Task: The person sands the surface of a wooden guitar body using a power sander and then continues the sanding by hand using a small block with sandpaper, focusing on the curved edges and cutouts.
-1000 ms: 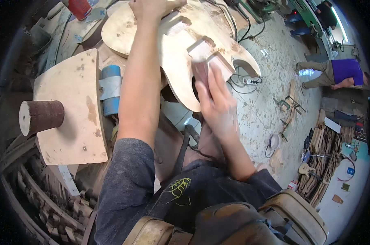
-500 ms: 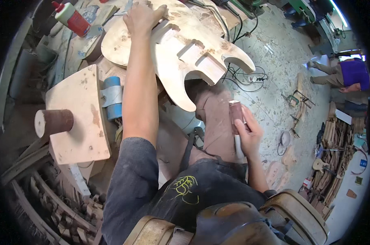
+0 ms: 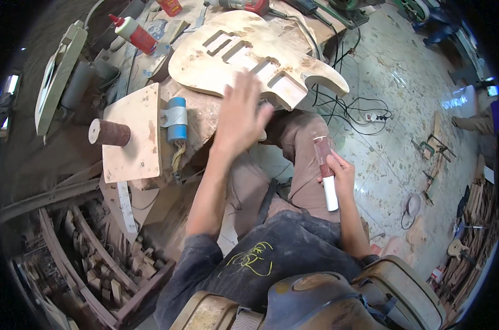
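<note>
A pale wooden electric guitar body (image 3: 200,63) with several routed cavities lies at the workbench's edge. My left hand (image 3: 241,110) is in front of its near edge, fingers stretched out and slightly blurred; it hides the near horn, and whether it touches the wood I cannot tell. In my right hand (image 3: 342,170), over my right thigh, is a white tube wrapped partly in brown sandpaper (image 3: 330,192). The fingers close round its wrapped part, apart from the guitar body.
A wooden board with a brown sanding drum (image 3: 112,133) stands at left, beside a blue cylinder (image 3: 177,132). A glue bottle (image 3: 135,36) and a red power tool (image 3: 249,5) lie on the bench. Cables (image 3: 337,107) trail across the floor. Wood scraps (image 3: 117,291) fill a lower-left bin.
My left hand has come off the guitar body's far part and moved back toward me. The right hand still holds the sandpaper-wrapped tube. The view has shifted.
</note>
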Demonstrator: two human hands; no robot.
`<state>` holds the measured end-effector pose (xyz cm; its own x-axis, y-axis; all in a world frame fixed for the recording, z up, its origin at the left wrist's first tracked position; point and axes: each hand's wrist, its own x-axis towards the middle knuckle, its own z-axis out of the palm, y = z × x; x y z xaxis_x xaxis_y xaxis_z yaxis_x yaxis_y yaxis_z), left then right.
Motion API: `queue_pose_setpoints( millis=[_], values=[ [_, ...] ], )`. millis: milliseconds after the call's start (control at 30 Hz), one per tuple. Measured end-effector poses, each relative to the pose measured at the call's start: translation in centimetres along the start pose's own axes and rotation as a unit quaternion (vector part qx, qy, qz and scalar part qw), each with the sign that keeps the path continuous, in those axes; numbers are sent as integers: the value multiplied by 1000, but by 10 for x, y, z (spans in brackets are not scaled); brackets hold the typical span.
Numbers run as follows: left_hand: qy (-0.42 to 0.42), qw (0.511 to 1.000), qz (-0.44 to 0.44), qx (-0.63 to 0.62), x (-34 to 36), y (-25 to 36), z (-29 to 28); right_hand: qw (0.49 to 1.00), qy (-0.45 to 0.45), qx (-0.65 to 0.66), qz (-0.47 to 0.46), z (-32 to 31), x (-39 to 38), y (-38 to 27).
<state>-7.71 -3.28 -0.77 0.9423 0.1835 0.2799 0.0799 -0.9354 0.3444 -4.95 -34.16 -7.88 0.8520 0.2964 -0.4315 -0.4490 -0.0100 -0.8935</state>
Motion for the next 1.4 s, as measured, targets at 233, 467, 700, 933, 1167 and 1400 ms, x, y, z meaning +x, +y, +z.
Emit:
queue_pose_setpoints(
  millis=[233,467,700,933,1167,1400],
  values=[
    [65,946,-26,-317,-23,9,-50,1000,2,26,-6,-5,-4,2],
    [-94,977,94,-169,-16,-1,-24,1000,1,12,-19,2,1,-1],
    [123,971,-17,-202,-4,-45,-7,985,-20,-64,-157,38,-3,-18],
    [176,963,-177,-99,79,-102,-10,788,26,-310,-532,121,27,-69],
    [147,930,-333,52,131,-130,6,789,98,-342,-501,129,38,-71],
    [103,932,-334,92,152,-151,3,760,64,-399,-509,146,35,-69]
  ],
)
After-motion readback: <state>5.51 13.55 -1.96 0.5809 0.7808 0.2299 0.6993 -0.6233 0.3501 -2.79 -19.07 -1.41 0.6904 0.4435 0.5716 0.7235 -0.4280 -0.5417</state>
